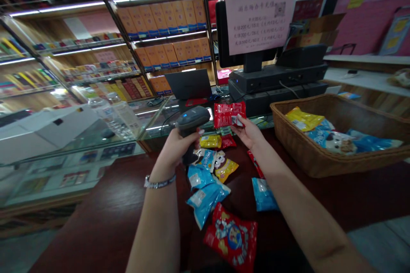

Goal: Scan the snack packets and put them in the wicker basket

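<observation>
My left hand (175, 147) is wrapped round the handle of a black barcode scanner (194, 118), whose head points right. Facing it, a red snack packet (226, 114) is pinched in my right hand (248, 132), held up with its printed back showing. Between and below my hands, several packets lie on the dark counter: a yellow packet (210, 141), blue packets (206, 198), a yellow one with a cartoon face (226, 169) and a large red packet (233, 239). Another blue packet (264, 195) lies beside my right forearm, which partly hides a red packet (254, 163).
A wicker basket (299, 153) with blue and yellow packets stands at the right. Behind are a monitor with a pink paper sign (260, 21) and a laptop (188, 84). Left stand a glass display counter (73, 179), plastic bottles (110, 113) and a white box (48, 130).
</observation>
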`<state>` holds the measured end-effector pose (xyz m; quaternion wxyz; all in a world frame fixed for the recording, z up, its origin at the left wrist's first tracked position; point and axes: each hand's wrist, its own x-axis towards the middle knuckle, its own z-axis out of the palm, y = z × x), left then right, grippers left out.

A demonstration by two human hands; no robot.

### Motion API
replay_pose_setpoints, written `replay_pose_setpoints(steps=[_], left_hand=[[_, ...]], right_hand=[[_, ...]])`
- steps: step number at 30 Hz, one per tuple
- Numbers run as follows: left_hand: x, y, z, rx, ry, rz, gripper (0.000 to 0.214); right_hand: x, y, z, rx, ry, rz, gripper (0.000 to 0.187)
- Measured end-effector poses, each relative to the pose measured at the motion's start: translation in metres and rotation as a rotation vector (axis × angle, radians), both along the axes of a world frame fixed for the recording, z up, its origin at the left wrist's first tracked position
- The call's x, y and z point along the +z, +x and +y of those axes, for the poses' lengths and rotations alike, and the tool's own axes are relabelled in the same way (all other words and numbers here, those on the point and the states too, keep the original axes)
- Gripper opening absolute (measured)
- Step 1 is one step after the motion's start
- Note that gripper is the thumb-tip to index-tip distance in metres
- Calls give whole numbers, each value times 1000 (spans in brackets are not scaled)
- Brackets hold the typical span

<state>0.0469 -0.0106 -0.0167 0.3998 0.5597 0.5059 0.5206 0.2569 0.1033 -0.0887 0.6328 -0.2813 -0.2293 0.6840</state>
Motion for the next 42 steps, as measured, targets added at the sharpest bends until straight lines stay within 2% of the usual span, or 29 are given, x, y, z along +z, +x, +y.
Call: replay_pose_setpoints(steps=[3,6,11,12,15,18,21,26,29,37,42], left_hand=[[-18,-9,-10,-100,-135,-143,31],[-35,-24,-19,-133,-159,-236,27],[-55,-39,-28,-191,-166,-449,27],[-58,-39,-29,-231,-182,-472,27],[-67,-31,-27,-244,-219,-522,23],[-75,-19,-22,-229,-257,-513,20],[-79,-11,-21,-268,-283,-505,20],[-76,-2,-25,-275,-295,-459,28],[-74,3,-28,-248,-294,-411,30],[-79,17,-30,-147,-206,-214,23],[-86,18,-28,-127,-159,-135,21]], right_hand=[[-21,6,-6,-55,1,8,8],[-33,12,-14,-59,39,18,16],[-35,19,-27,-59,36,-56,20],[-34,19,-29,-70,19,-57,20],[-34,18,-32,-89,6,-22,25],[-35,16,-36,-83,55,1,42],[-37,13,-38,-51,77,-17,48],[-40,15,-38,51,28,33,30],[-38,16,-38,35,31,29,27],[-37,12,-40,-78,31,-136,45],[-35,12,-43,-39,80,-154,58]])
